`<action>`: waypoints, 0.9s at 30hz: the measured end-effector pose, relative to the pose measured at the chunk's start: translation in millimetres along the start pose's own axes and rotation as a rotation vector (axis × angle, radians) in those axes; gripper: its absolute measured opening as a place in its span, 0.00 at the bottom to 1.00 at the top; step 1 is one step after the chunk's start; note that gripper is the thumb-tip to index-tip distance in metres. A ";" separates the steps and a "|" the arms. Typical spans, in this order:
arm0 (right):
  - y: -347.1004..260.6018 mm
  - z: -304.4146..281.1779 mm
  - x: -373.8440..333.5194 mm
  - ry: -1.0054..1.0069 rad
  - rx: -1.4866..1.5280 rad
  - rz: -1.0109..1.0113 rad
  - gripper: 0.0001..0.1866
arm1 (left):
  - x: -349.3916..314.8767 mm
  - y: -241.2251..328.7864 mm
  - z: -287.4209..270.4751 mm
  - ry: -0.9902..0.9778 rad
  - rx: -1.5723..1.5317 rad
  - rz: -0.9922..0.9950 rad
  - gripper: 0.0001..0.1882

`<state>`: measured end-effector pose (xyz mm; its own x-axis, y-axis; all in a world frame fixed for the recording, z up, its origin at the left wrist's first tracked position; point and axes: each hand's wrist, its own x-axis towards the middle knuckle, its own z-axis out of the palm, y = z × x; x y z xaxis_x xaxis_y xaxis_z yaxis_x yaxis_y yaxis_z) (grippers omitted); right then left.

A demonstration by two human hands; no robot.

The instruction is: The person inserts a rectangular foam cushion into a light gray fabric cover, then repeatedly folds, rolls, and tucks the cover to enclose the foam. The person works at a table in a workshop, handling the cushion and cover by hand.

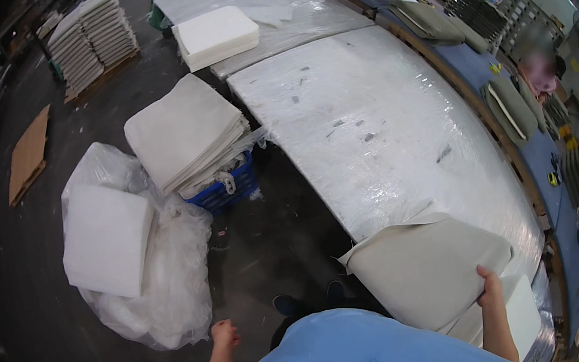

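My right hand (489, 284) grips the edge of a pale grey-beige fabric cover (432, 268), thumb on top and the other fingers hidden. The cover lies flat near the front end of the plastic-wrapped table (371, 122), its far left corner lifted a little. Partly under it, by my right forearm, is a white foam pad (525, 310). Over the floor at my left side, my left hand (224, 333) is curled into a loose fist, with nothing visible in it.
At left, a white foam block (105, 237) rests on a clear plastic bag (176, 275). Stacked fabric covers (183, 129) top a blue crate (226, 189). More foam pads (217, 37) lie on the far table. A blue bench (469, 69) with grey cushions (509, 108) runs along the right.
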<state>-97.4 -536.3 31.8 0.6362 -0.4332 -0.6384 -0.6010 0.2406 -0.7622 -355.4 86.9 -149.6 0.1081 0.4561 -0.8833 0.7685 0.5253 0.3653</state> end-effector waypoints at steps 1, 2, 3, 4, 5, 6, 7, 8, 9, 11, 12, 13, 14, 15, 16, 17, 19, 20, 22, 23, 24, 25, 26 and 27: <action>-16.6 7.3 -0.1 -0.024 -0.070 -0.123 0.31 | 8.4 -4.5 -11.2 -0.007 0.002 -0.014 0.19; -32.2 24.0 -1.5 -0.052 -0.143 -0.247 0.31 | 15.3 -8.6 -18.1 -0.013 -0.001 -0.030 0.19; -48.7 38.7 -6.4 -0.067 -0.259 -0.367 0.31 | 20.7 -7.1 -20.6 -0.041 -0.007 0.015 0.19; -69.6 57.7 -13.7 -0.082 -0.374 -0.484 0.31 | 26.9 -0.6 -22.3 -0.066 -0.012 0.061 0.19; -84.6 83.8 -21.8 -0.101 -0.492 -0.575 0.30 | 31.0 7.1 -23.8 -0.077 -0.017 0.106 0.19; -98.2 110.0 -33.2 -0.120 -0.615 -0.666 0.30 | 32.4 16.7 -20.2 -0.072 0.022 0.168 0.18; -114.8 127.0 -48.0 -0.115 -0.780 -0.783 0.30 | 33.4 28.2 -9.4 -0.080 0.055 0.230 0.18; -129.7 141.6 -62.9 -0.110 -0.946 -0.901 0.31 | 35.0 38.1 3.2 -0.146 -0.006 0.283 0.18; -140.3 157.5 -77.3 -0.109 -1.018 -0.982 0.31 | 33.3 46.6 17.3 -0.206 -0.069 0.332 0.18; -151.7 187.7 -102.8 -0.104 -1.165 -1.147 0.31 | 19.2 62.2 54.9 -0.280 -0.014 0.458 0.21; -150.9 201.1 -111.0 -0.157 -1.184 -1.196 0.30 | 6.6 68.4 78.5 -0.362 -0.010 0.568 0.23; -149.4 213.6 -117.6 -0.213 -1.204 -1.243 0.30 | -8.8 74.8 102.5 -0.441 -0.008 0.677 0.24; -146.3 227.1 -122.6 -0.280 -1.221 -1.290 0.29 | -24.6 82.6 123.3 -0.547 0.015 0.725 0.25; -139.9 244.1 -125.4 -0.340 -1.298 -1.341 0.29 | -39.5 92.1 139.7 -0.613 0.071 0.844 0.31; -130.3 246.2 -122.0 -0.371 -1.391 -1.363 0.29 | -70.7 104.3 157.6 -0.636 0.126 0.933 0.35; -123.0 244.7 -115.9 -0.404 -1.483 -1.380 0.29 | -108.0 117.6 169.4 -0.659 0.183 1.020 0.39; -105.6 253.4 -95.4 -0.566 -1.496 -1.461 0.29 | -139.7 131.5 189.7 -0.598 0.150 1.290 0.48; -97.2 257.9 -85.2 -0.664 -1.502 -1.502 0.29 | -147.7 137.0 198.3 -0.540 0.159 1.367 0.51; -89.7 271.7 -78.1 -0.826 -1.551 -1.498 0.29 | -155.8 152.2 210.8 -0.494 0.179 1.424 0.52; -87.6 282.9 -86.6 -0.900 -1.594 -1.464 0.29 | -150.0 158.2 213.0 -0.452 0.184 1.439 0.51; -88.7 301.2 -102.1 -0.921 -1.674 -1.402 0.29 | -139.9 163.6 213.4 -0.399 0.190 1.450 0.50; -101.6 312.3 -108.7 -1.034 -1.691 -1.233 0.30 | -133.1 166.9 215.9 -0.372 0.195 1.464 0.50; -116.0 325.3 -110.9 -1.134 -1.703 -1.056 0.30 | -128.3 171.8 217.5 -0.377 0.281 1.412 0.46; -128.8 334.3 -105.1 -1.202 -1.715 -0.866 0.31 | -126.1 173.5 223.7 -0.415 0.309 1.440 0.46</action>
<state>74.9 -231.4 161.2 0.3971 0.7242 -0.5638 0.5931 -0.6713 -0.4444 -94.6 -40.1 -40.6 0.9767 0.1769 0.1211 -0.0495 -0.3634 0.9303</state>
